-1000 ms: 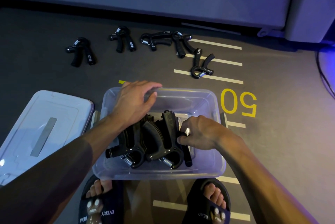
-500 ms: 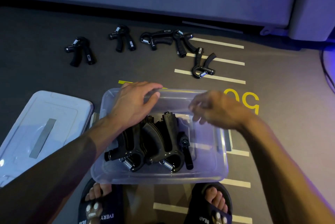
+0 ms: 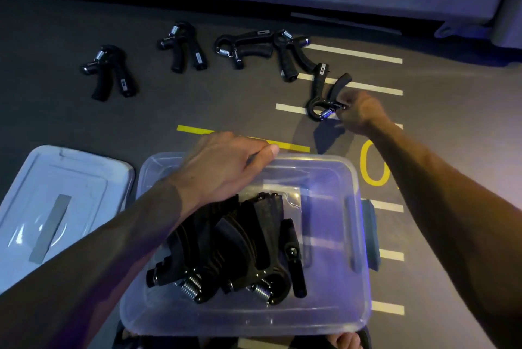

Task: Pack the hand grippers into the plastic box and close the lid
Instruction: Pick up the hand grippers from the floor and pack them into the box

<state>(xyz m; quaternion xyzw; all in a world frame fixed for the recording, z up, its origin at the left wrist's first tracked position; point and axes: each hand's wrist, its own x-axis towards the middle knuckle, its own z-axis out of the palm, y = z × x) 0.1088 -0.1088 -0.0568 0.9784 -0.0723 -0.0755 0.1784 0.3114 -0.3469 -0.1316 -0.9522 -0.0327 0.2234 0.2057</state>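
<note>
Hand grippers are split between two places: several lie packed on their sides in the plastic box [image 3: 333, 317] under my left wrist, and five are out on the floor beyond my fingertips. My right hand [image 3: 363, 112] is at the nearest gripper [image 3: 324, 94]; my fingers are curled and seem to pinch its knob end beside the spring, with its two handles pointing away from me. The pinch itself is small and partly hidden behind my knuckles, so I cannot tell how firm it is. My left hand [image 3: 226, 162] lies with its fingers nearly straight over the box's far rim, holding nothing, just steadying the box.

I judge the step in hand to be lifting this gripper and bringing it back to the box. To do it well I would shift from the small knob to a fuller hold round the curved head or a handle, because a pinch at one end lets the handles swing. Then I would lay it on its side in the open space right of the packed ones, handles running the same way as theirs, so all of them sit low enough for the lid [image 3: 65, 207], which lies flat on the floor just left of my left forearm. The other four grippers [image 3: 183, 46] lie farther off, to the left of my right fingertips.
</note>
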